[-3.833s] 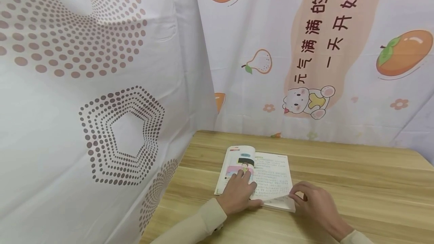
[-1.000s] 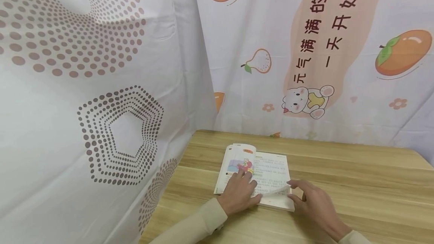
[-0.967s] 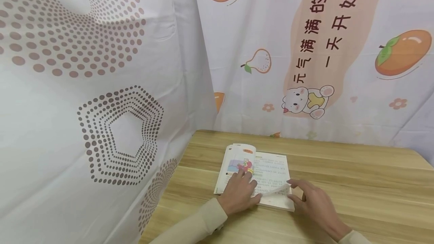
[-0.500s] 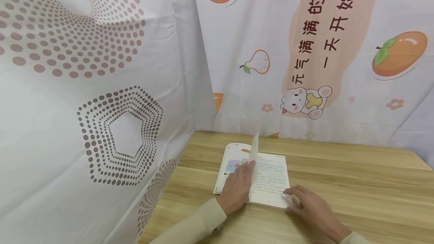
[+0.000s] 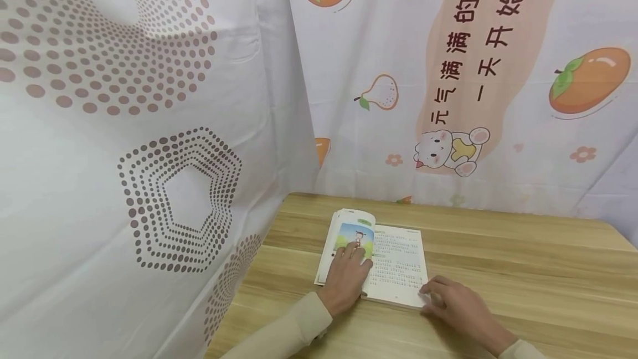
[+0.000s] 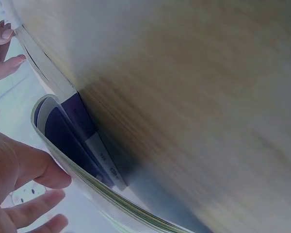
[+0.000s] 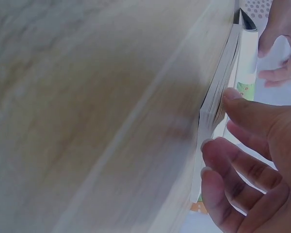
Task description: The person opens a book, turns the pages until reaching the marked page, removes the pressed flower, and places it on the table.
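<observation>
An open book [image 5: 396, 270] lies on the wooden table, with a coloured picture on its left page [image 5: 355, 231] and lines of text on the right one. My left hand [image 5: 344, 281] rests on the left page, fingers extended over the lower part of the picture. At the lower right corner, my right hand [image 5: 456, 303] has its thumb and index finger on the page edges. In the right wrist view the thumb [image 7: 245, 107] presses the edge of the page block [image 7: 216, 99], the index finger lies over the page side, and the other fingers curl beside the book.
The wooden table [image 5: 523, 270] extends to the right of the book. A white dotted cloth [image 5: 149, 270] hangs along the left side, and a fruit-printed curtain [image 5: 349, 143] hangs behind the table's back edge.
A page lifted by the right hand has swung over to the left side, showing a new picture. The left hand now lies on that page; the right hand is back at the lower right corner.
</observation>
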### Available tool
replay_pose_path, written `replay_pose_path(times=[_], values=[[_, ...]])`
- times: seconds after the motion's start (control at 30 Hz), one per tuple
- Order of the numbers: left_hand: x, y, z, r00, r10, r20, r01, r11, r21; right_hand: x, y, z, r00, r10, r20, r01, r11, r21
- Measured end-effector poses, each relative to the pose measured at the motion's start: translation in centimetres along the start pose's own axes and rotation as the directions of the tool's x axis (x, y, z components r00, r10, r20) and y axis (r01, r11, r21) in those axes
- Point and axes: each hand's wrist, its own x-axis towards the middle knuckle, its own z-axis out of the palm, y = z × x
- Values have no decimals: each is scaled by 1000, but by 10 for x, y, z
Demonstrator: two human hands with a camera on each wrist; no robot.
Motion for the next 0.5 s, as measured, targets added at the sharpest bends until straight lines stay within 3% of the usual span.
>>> replay_pose_path(times=[0.3, 0.5], values=[[-1, 2, 4, 999, 50, -5, -51, 996, -80, 1, 4, -1, 999, 2, 41, -3, 1000, 5], [-1, 4, 4, 998, 59, 12, -57, 994, -90, 1, 5, -2, 999, -22, 27, 22, 1000, -7]])
